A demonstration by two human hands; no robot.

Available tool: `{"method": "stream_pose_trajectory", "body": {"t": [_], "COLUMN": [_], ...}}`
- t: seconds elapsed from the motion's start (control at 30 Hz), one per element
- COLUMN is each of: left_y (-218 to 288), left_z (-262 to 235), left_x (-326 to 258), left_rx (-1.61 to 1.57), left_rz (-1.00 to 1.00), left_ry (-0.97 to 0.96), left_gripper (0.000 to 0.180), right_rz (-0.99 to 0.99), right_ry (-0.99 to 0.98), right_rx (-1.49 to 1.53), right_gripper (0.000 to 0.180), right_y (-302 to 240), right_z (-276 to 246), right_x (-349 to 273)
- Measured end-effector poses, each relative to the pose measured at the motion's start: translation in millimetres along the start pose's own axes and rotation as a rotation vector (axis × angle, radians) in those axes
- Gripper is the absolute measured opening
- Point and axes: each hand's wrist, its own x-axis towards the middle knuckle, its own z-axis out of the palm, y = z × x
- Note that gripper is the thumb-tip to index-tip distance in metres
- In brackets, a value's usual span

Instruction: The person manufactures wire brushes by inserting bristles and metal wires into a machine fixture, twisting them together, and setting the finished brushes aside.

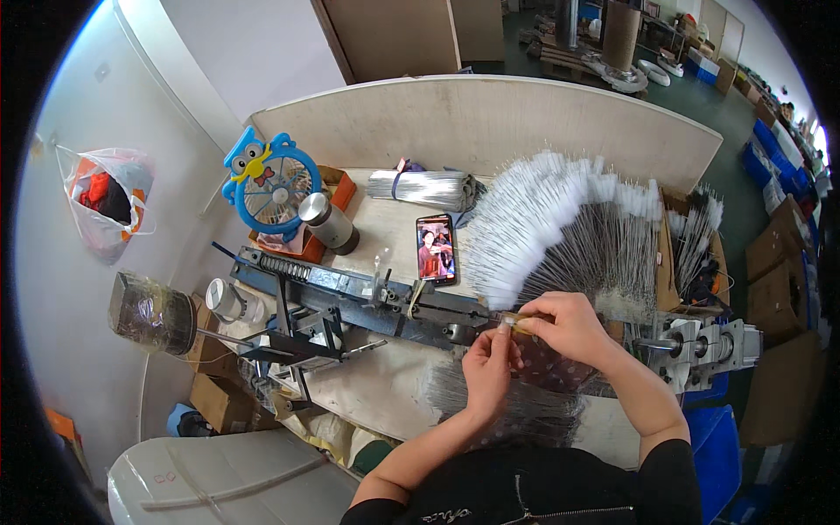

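Observation:
My left hand (488,372) is raised in a pinch in front of the machine's end, with a tiny whitish thing at its fingertips. Close against it, my right hand (573,328) has its thumb and fingers closed on a small yellowish piece (518,323), too small to name. Both hands meet beside the tip of a long dark metal bench machine (359,289). Behind them lies a big fanned pile of wire-stemmed brushes (534,206) with white bristles. Under my left hand, a sheaf of thin metal wires (516,416) spreads along the table's front.
A phone (437,249) lies mid-table, near a tied wire bundle (429,187). Further left stand a steel flask (328,223) and a blue fan (278,185). A metal clamp mechanism (704,350) sits at right, below a box of brushes (696,254). A low board (490,114) walls the back.

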Motion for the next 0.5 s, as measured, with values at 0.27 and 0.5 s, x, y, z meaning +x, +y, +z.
{"method": "stream_pose_trajectory", "body": {"t": [0.27, 0.5], "left_y": [9.8, -1.2], "left_z": [5.4, 5.2], "left_x": [2.9, 0.1], "left_rx": [-0.209, -0.333], "left_rz": [-0.143, -0.032], "left_ry": [-0.057, 0.027], "left_gripper": [0.048, 0.045], "right_rz": [0.182, -0.260], "right_ry": [-0.052, 0.306], "right_rx": [0.087, -0.313], "right_gripper": [0.020, 0.037], "right_y": [4.2, -7.4], "right_z": [-2.4, 22.9], "right_x": [-1.1, -17.7]}}
